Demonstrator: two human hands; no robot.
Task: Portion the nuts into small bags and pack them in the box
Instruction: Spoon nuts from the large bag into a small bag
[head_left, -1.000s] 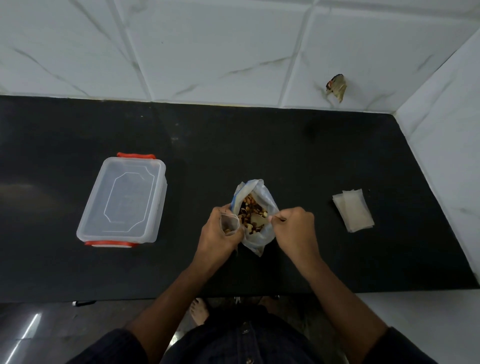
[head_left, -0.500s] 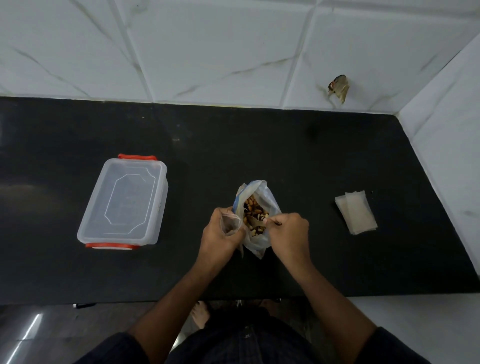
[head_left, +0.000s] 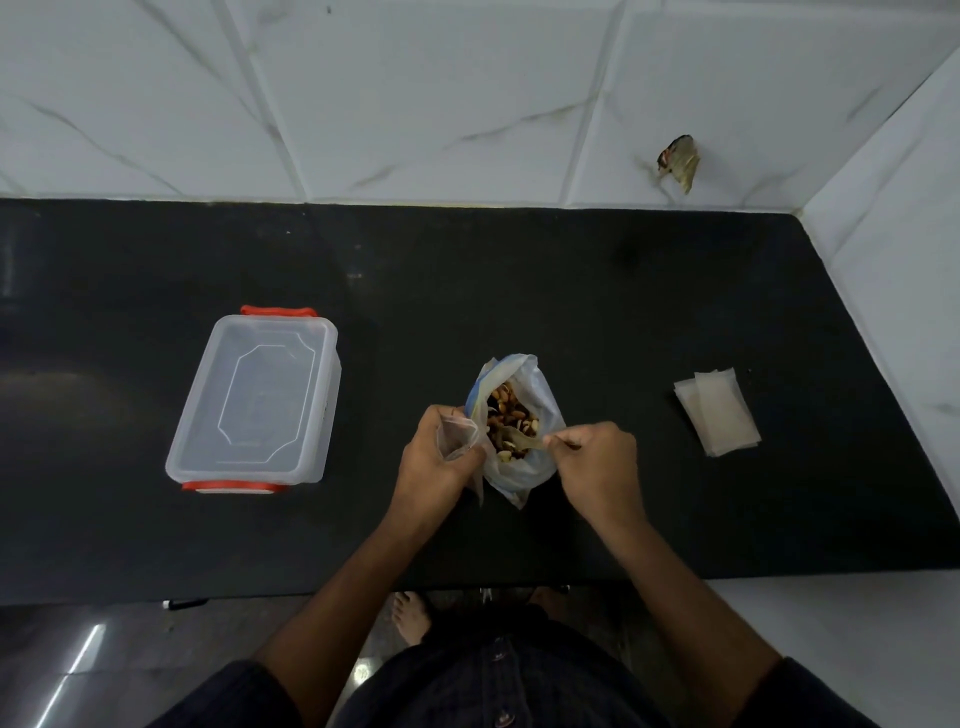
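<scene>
An open plastic bag of mixed nuts stands on the black counter, just in front of me. My left hand grips a small clear bag by its mouth, right against the left side of the nut bag. My right hand holds a pale spoon whose bowl reaches into the nuts. A clear plastic box with its lid on and red clips sits to the left, apart from both hands.
A small stack of empty clear bags lies on the counter to the right. White tiled walls close the back and right side. A torn scrap sticks to the back wall. The counter's front edge runs just below my wrists.
My right hand has drawn slightly to the right and the spoon now shows inside the nut bag. My left hand and the small bag stay where they were.
</scene>
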